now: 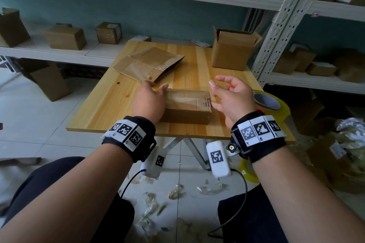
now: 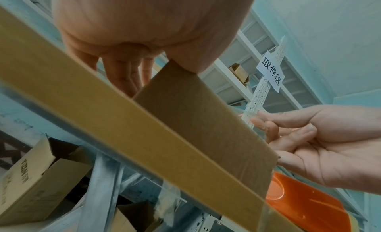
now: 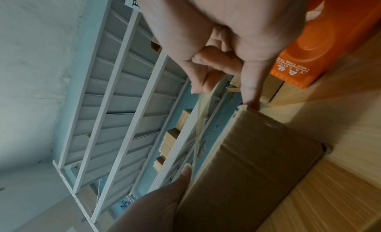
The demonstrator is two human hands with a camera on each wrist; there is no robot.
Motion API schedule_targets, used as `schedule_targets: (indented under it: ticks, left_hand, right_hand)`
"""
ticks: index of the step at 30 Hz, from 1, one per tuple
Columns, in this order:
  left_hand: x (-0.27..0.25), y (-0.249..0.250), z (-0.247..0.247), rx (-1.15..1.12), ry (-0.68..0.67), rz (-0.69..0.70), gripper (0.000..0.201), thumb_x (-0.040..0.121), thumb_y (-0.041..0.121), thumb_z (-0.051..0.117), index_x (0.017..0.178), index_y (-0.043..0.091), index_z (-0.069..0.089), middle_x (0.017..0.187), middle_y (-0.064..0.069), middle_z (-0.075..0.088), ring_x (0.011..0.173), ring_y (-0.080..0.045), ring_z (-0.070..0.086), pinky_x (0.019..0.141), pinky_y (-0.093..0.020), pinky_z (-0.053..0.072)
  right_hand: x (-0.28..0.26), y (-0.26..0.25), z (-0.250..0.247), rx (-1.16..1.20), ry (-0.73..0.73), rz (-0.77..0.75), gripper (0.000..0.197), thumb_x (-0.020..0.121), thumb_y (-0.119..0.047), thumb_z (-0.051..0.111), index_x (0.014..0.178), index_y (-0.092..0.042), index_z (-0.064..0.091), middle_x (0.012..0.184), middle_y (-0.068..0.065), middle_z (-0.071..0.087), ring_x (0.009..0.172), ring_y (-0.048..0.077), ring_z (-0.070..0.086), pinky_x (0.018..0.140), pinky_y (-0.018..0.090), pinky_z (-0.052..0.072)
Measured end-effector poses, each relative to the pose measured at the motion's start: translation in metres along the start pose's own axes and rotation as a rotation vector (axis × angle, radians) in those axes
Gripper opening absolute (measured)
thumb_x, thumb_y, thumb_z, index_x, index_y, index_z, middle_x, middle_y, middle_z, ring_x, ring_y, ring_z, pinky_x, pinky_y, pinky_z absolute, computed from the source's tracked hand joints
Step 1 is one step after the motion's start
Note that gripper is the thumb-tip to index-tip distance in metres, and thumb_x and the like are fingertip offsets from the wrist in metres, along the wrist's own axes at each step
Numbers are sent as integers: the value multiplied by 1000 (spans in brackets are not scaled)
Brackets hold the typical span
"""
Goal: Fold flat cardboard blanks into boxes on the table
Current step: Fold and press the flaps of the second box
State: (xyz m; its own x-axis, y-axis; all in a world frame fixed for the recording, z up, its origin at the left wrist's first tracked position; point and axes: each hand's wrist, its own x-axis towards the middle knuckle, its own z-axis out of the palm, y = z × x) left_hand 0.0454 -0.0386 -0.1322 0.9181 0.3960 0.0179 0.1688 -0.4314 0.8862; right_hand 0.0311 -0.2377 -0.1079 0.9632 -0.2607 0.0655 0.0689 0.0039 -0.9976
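Down near the front edge of the wooden tabletop [image 1: 102, 108] lay a closed, taped cardboard box [image 1: 187, 108], long side toward the person. The left hand [image 1: 149, 102] was set against the box's left end, its thumb over the top edge and its fingers [image 2: 121, 72] reaching down the far side, loosely spread rather than clamped; in the left wrist view the heel of the palm met the box's upper corner. The right hand [image 1: 229, 98] hovered at the box's right end, fingers [image 3: 250, 87] gently curled and apart, gripping nothing that could be made out; in the right wrist view one fingertip touched the box's top corner, and a thin strand of clear tape seemed to run from the fingers toward the box, though it was too faint to be sure. Farther back on the tabletop lay a flat cardboard blank [image 1: 148, 63], and at the far right corner stood an open box [image 1: 233, 49] with its flaps up. A roll of tape [image 1: 266, 102] in an orange dispenser sat just right of the right hand.
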Motion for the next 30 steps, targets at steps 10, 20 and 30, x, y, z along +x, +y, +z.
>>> schedule_targets:
  ticks: [10,20,30]
  left_hand:
    - [-4,0,-5,111,-32,104,44,107,53,50,87,19,69,92,-10,75,86,-27,71,84,-47,63]
    - [2,4,-1,-133,-63,-96,23,108,35,55,94,19,64,98,-5,68,97,-25,69,93,-44,60]
    - [6,0,1,198,-42,67,44,102,58,55,115,17,64,100,-2,67,92,-23,65,81,-39,58]
  right_hand:
    - [2,10,1,9,28,-19,23,93,-19,80,113,-24,70,87,3,70,87,15,74,84,40,65]
    - [2,16,5,-45,16,-36,22,94,-21,79,112,-28,70,83,2,71,89,19,77,89,44,64]
    - [-1,13,8,-92,9,-81,13,97,-21,74,104,-32,70,81,4,67,93,28,76,91,51,63]
